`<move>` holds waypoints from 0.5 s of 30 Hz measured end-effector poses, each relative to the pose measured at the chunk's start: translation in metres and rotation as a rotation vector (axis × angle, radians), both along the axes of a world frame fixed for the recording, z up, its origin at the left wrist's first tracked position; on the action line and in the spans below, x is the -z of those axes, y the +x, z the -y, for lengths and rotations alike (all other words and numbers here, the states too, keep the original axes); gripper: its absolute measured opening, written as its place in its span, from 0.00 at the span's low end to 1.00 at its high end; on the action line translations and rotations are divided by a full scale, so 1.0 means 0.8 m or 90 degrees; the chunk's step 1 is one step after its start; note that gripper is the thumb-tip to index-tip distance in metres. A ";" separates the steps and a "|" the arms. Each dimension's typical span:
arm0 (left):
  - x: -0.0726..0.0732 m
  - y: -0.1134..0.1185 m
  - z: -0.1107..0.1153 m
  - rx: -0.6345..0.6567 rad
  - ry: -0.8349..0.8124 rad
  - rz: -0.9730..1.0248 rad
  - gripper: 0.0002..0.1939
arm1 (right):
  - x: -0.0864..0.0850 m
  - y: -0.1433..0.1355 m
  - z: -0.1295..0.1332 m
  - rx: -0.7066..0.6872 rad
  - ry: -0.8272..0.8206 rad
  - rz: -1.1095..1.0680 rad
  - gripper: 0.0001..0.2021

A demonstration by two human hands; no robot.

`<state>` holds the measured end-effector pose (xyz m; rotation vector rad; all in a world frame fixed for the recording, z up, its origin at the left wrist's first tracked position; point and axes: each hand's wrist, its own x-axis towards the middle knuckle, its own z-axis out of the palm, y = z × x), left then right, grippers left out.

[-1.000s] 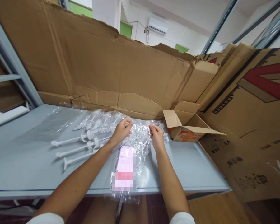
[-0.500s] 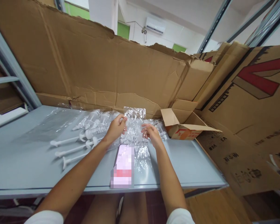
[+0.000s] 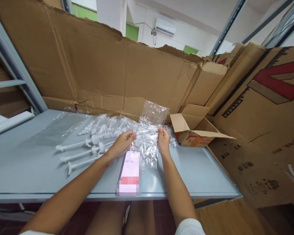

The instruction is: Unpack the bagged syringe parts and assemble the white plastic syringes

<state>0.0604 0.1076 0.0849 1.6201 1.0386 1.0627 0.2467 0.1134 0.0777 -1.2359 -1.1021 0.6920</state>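
Note:
A clear plastic bag (image 3: pixel 148 153) is stretched between my two hands, its upper part standing up against the cardboard behind. My left hand (image 3: pixel 123 142) pinches its left side with fingers pressed together. On the opposite side, my right hand (image 3: pixel 163 140) is closed on the bag, thumb uppermost. To the left lie several large plastic syringes (image 3: pixel 105 147) with white plungers (image 3: pixel 75 158) pointing left. Behind them are bagged white plastic parts (image 3: pixel 110 123), whose exact kind I cannot tell. More white pieces show dimly through and behind the bag.
A phone (image 3: pixel 129 168) with a lit, partly blurred screen lies near the front edge of the grey table (image 3: pixel 198 179). An open cardboard box (image 3: pixel 196 137) sits at right. Flat clear bags (image 3: pixel 56 127) lie back left. Tall cardboard sheets (image 3: pixel 127 71) wall the back.
The bag has risen and shifted right, and its top now tilts up higher. My right hand has closed on its side. My left hand has come slightly lower, still pinching.

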 end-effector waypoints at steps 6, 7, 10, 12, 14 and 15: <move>0.007 -0.017 0.006 -0.083 -0.008 -0.016 0.10 | 0.001 -0.006 0.003 -0.053 -0.015 0.053 0.17; 0.003 -0.029 0.000 -0.096 -0.007 -0.016 0.09 | 0.001 -0.005 0.003 -0.070 -0.020 0.060 0.17; -0.014 -0.089 -0.028 -0.185 -0.004 -0.015 0.07 | -0.001 -0.002 0.003 -0.082 -0.025 0.080 0.18; -0.024 -0.146 -0.052 -0.244 -0.035 -0.063 0.07 | -0.001 -0.001 0.003 -0.081 -0.022 0.093 0.17; -0.030 -0.208 -0.073 -0.311 -0.088 -0.163 0.07 | -0.001 -0.002 0.003 -0.086 -0.020 0.109 0.16; -0.030 -0.238 -0.083 -0.348 -0.130 -0.224 0.08 | -0.001 -0.003 0.003 -0.090 -0.020 0.117 0.16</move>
